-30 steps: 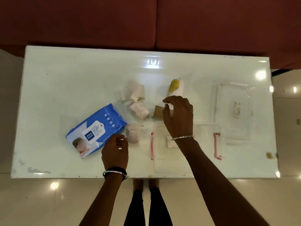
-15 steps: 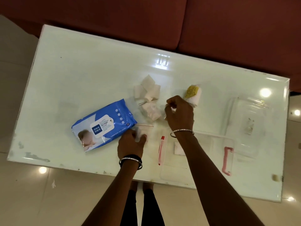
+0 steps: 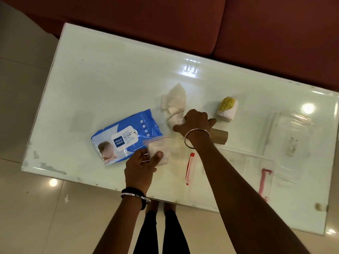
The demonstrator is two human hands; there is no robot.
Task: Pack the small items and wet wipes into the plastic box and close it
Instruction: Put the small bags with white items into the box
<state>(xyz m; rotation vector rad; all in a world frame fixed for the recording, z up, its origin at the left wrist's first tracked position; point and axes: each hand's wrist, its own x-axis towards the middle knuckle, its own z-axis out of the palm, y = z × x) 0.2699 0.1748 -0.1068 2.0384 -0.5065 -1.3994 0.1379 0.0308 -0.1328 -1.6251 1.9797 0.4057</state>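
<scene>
A blue wet wipes pack (image 3: 126, 136) lies flat on the white table (image 3: 102, 85). My left hand (image 3: 142, 166) grips a small zip bag of white pads (image 3: 159, 148) just right of the pack. My right hand (image 3: 195, 122) closes on a second small clear bag (image 3: 174, 118) near the table's middle. The clear plastic box (image 3: 236, 173) with red clips sits open at the front right, under my right forearm. Its clear lid (image 3: 291, 136) lies further right.
Loose white pads (image 3: 175, 99) lie behind the second bag. A white roll with a yellow label (image 3: 227, 109) and a brown cardboard tube (image 3: 220, 137) rest right of my right hand. A red sofa (image 3: 201, 24) runs behind the table.
My right hand moved left from the brown tube to the clear bag. My left hand took hold of the zip bag and lifted it slightly. The camera view shifted and tilted.
</scene>
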